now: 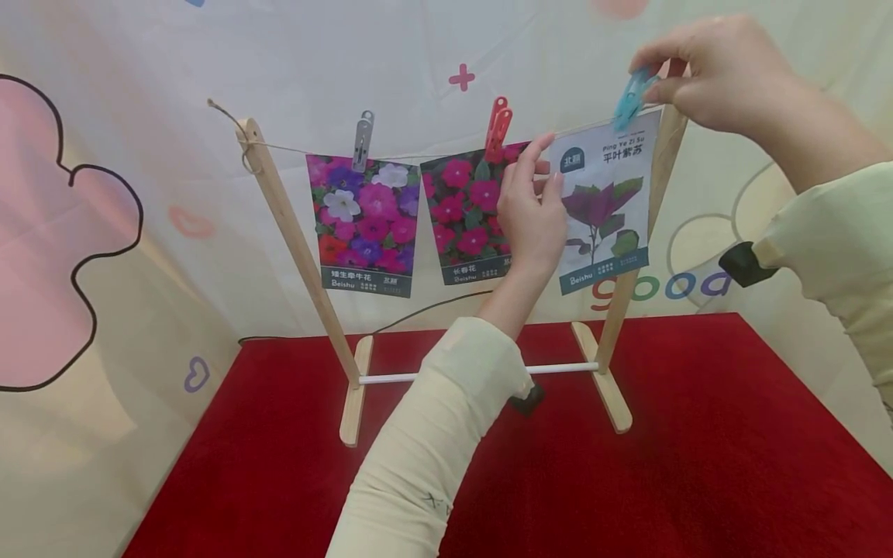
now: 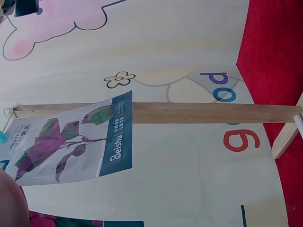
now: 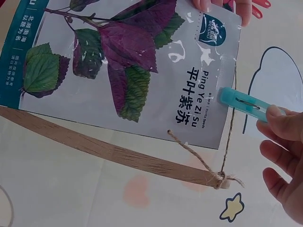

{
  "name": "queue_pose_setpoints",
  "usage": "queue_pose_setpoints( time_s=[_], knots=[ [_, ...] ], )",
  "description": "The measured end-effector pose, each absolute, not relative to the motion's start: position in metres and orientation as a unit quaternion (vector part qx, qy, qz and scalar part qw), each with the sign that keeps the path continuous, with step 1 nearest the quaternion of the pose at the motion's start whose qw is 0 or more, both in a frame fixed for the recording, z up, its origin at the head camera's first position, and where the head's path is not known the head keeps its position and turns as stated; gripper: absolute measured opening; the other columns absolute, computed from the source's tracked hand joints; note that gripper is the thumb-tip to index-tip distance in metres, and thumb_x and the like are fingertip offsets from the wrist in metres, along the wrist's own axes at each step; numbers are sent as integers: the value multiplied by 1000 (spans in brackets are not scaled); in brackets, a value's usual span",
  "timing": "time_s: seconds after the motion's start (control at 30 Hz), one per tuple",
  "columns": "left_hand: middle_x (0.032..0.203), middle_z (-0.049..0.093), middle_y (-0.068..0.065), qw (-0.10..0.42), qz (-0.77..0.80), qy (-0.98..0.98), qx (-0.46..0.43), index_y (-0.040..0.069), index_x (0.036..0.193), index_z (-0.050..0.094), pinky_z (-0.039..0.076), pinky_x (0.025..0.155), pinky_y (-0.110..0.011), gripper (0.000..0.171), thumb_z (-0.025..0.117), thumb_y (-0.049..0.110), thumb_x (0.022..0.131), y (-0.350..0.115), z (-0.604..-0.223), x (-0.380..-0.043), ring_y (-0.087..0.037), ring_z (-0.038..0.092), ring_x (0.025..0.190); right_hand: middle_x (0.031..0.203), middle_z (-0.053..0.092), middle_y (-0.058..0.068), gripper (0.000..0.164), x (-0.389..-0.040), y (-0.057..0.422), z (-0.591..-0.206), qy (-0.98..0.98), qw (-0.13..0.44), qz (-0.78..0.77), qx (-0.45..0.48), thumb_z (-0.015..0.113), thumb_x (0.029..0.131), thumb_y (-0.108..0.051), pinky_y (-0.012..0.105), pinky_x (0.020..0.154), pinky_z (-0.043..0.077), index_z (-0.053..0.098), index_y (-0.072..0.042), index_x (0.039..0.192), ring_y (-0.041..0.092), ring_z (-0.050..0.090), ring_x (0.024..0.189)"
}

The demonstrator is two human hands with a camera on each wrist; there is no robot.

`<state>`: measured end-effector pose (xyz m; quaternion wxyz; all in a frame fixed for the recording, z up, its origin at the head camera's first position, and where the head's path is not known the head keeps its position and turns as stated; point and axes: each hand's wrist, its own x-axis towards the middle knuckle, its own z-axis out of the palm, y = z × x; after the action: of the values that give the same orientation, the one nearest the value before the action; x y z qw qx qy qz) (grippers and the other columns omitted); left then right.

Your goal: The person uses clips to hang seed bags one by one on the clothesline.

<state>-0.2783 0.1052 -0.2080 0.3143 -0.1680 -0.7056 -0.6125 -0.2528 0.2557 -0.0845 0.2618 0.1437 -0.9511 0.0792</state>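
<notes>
My right hand [image 1: 725, 74] pinches the handle end of a light blue clothespin [image 1: 631, 99] between thumb and fingers. The clothespin's other end sits over the top edge of a perilla seed packet [image 3: 118, 56] at the twine [image 3: 229, 132]. With my left hand [image 1: 533, 209] I pinch the upper left part of that packet, thumb in front; some fingertips are hidden behind it. To its left, a red clothespin [image 1: 498, 130] holds a pink-flower seed packet [image 1: 467, 213], partly covered by my left hand. Farther left, a grey clothespin [image 1: 363, 141] holds a mixed-flower seed packet [image 1: 366, 225].
The twine runs between two wooden posts [image 1: 296, 240] on flat wooden feet [image 1: 354, 403], joined low down by a white rod [image 1: 561, 369]. The stand rests on a red cloth [image 1: 663, 480]. Behind it hangs a printed white curtain [image 1: 279, 62], and a dark cable [image 1: 418, 310] runs along its base.
</notes>
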Motion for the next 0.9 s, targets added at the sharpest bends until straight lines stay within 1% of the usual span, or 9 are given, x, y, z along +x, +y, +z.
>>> queue_pose_setpoints(
  time_s=[0.33,0.6,0.77,0.9],
  knots=[
    [99,54,0,314,-616,-701,-175,24,123,49,43,65,-8,38,53,11,87,105,-208,-278,-6,54,82,93,54,18,21,-252,254,-83,-939,300,85,147,51,87,-7,23,56,27,59,-1,105,24,37,81],
    [99,54,0,321,-613,-701,-173,24,123,49,43,66,-8,38,53,11,87,106,-208,-278,-6,54,81,94,52,16,22,-252,255,-84,-944,287,82,141,49,88,-9,18,51,29,58,-4,107,23,37,82],
    [99,54,-1,324,-610,-702,-174,23,123,49,43,65,-8,38,53,12,87,107,-208,-277,-6,54,81,95,51,17,23,-253,255,-83,-948,276,77,139,48,89,-10,17,50,30,57,-4,109,27,39,86],
    [99,54,-1,330,-609,-700,-175,23,122,50,43,65,-8,37,53,12,87,107,-207,-277,-7,55,82,94,52,17,23,-254,254,-83,-947,277,70,146,48,88,-9,16,50,31,58,-3,108,28,40,85]
  ],
)
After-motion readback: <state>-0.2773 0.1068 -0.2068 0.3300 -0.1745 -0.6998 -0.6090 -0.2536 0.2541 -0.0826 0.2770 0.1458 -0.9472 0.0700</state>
